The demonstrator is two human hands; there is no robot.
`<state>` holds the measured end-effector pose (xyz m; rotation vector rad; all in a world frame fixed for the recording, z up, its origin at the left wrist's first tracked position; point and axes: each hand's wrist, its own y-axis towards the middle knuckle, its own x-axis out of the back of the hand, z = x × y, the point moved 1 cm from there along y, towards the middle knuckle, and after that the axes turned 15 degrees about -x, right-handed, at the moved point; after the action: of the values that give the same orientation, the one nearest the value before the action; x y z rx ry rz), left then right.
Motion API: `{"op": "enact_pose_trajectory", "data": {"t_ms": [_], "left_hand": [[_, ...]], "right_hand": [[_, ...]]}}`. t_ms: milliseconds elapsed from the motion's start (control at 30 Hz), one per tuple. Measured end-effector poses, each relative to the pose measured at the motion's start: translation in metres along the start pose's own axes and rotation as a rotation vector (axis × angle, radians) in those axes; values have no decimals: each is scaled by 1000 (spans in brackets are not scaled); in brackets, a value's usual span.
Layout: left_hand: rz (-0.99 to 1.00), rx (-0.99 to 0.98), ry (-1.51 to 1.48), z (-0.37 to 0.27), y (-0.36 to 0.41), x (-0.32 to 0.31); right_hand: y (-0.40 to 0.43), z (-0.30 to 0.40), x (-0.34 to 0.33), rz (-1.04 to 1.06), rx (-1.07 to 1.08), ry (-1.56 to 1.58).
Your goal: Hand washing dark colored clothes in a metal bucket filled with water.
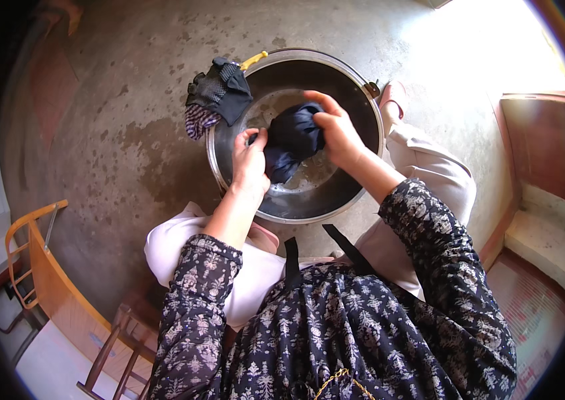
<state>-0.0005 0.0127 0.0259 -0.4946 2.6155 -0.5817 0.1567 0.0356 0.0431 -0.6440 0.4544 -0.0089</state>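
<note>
Over a round metal basin (292, 220) I hold a bunched dark navy cloth (295, 132), which looks like a garment. My left hand (251, 162) grips its near-left edge, partly hidden behind the fabric. At the cloth's upper right, my right hand (337, 127) pinches it between thumb and fingers. Beneath the cloth, shallow soapy-looking water (320, 172) covers the basin's bottom. Draped over the upper-left rim are a dark fingerless-looking glove with a dotted grip pattern (210, 87) and a checked cloth (200, 121).
A yellow handle (254, 60) leans on the rim. The concrete floor (127, 75) shows wet patches at the left. A wooden chair (62, 295) stands lower left, near a dark wooden stool (117, 345). At the right are a raised ledge (545, 240) and a bright opening.
</note>
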Motion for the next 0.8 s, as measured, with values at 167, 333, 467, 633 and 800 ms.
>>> {"op": "enact_pose_trajectory", "data": {"t_ms": [167,333,467,633,800], "left_hand": [[130,167,-128,15,9,13],[-57,219,-217,19,-18,-24],[97,262,-310,22,-13,-8],[92,306,-401,26,-16,-16],[525,417,-586,6,-13,1]], "right_hand": [[-58,-1,-66,133,445,-1018],[-15,-17,-37,-297,479,-1285],[-27,-21,-47,-276,490,-1286],[-27,-26,-37,-254,597,-1383],[18,-15,6,-306,125,-1012]]}}
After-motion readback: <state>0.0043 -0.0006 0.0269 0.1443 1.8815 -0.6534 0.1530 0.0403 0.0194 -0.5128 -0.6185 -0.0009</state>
